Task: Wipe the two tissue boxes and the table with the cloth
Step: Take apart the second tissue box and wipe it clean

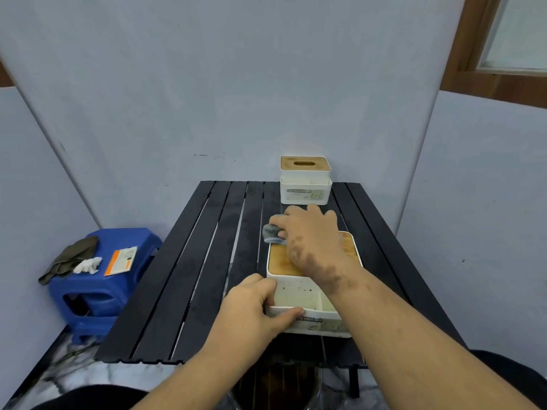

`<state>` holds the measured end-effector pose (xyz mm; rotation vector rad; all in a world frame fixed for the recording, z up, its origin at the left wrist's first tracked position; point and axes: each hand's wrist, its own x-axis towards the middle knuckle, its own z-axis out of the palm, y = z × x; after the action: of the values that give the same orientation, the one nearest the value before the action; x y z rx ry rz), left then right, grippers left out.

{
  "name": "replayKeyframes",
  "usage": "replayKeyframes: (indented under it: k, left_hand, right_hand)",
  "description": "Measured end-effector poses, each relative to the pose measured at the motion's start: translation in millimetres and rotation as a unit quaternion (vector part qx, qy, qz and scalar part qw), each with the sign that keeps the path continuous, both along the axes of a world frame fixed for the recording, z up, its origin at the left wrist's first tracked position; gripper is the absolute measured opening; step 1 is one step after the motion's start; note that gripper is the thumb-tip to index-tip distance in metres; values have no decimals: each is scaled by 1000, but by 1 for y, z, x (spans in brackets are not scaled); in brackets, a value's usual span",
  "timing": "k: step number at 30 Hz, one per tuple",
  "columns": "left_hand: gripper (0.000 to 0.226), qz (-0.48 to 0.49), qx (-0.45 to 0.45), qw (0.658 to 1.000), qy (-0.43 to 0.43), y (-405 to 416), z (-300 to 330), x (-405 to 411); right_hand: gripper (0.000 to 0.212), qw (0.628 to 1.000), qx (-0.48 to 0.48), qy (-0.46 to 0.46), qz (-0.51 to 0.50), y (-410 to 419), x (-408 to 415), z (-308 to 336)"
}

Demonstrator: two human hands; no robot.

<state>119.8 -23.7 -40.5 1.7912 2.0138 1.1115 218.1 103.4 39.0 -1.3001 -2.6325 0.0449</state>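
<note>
A white tissue box with a wooden lid (281,264) sits near the front of the black slatted table (192,261). My left hand (254,306) grips its front left corner, thumb across the front wall. My right hand (310,241) lies over the lid's far edge and holds a grey cloth (270,232), bunched under the fingers at the far left corner. A second white tissue box with a wooden lid (305,180) stands upright at the table's back edge, apart from both hands.
A blue plastic stool (97,294) stands left of the table, carrying a dark rag (68,258), a crumpled white tissue (88,265) and an orange and white packet (121,260). Grey walls enclose the table on three sides. A wooden window frame (473,54) is at the upper right.
</note>
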Motion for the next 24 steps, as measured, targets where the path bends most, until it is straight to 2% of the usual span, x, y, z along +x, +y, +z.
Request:
replayKeyframes:
  k: [5,8,13,17,24]
  left_hand:
    - [61,5,-11,1000,0,2,2,1]
    - [60,5,-20,1000,3,3,4,1]
    - [59,6,-31,999,11,1,6,2]
    - [62,8,-31,999,6,3,7,1]
    - [62,5,-33,999,-14,4,9,1]
  right_hand:
    - [18,998,16,-33,-59,8,21,6]
    - [15,996,-12,-25,-87,21,54,10]
    - [31,995,-55,-74,-28,24,96,10]
    - [34,992,-44,-115,8,3,110,11]
    - [31,996,-72,-37,31,-28,124,16]
